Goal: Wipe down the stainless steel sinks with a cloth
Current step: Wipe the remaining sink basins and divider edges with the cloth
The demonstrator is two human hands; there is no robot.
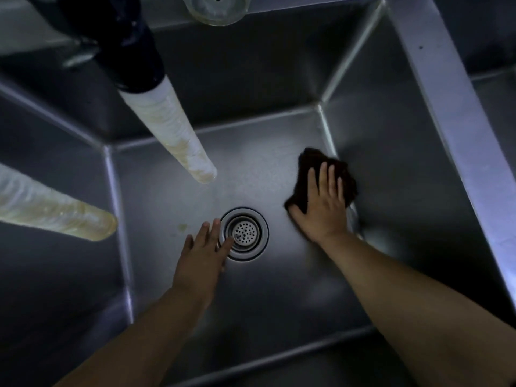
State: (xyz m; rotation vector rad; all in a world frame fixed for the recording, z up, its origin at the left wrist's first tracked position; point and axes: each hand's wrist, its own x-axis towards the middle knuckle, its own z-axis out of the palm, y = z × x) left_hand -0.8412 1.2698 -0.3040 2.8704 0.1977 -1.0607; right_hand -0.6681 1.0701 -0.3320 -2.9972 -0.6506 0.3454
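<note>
The right hand [321, 202] presses a dark cloth [326, 174] flat against the floor of the stainless steel sink [279, 303], at the seam where the floor meets the right wall; its fingers lie spread and straight over the cloth, pushing rather than clutching it. The left hand [205, 247] rests open beside the drain strainer [243, 233], fingers extended, one fingertip just over the strainer's rim, holding nothing. The main risk, as I judge it, is that a cloth pinned only by a flat palm may bunch or slide out from under the hand on a hard stroke, leaving skin dragging on wet steel and the corner seam unwiped. A yellowish stain [182, 227] sits on the floor just left of the left hand, well apart from the cloth, and could be missed if wiping stays on the right side. Two stained whitish hose ends [178, 141] hang over the basin from the upper left; an arm lifted carelessly could knock one and drip onto cleaned steel. Dim light may hide streaks.
</note>
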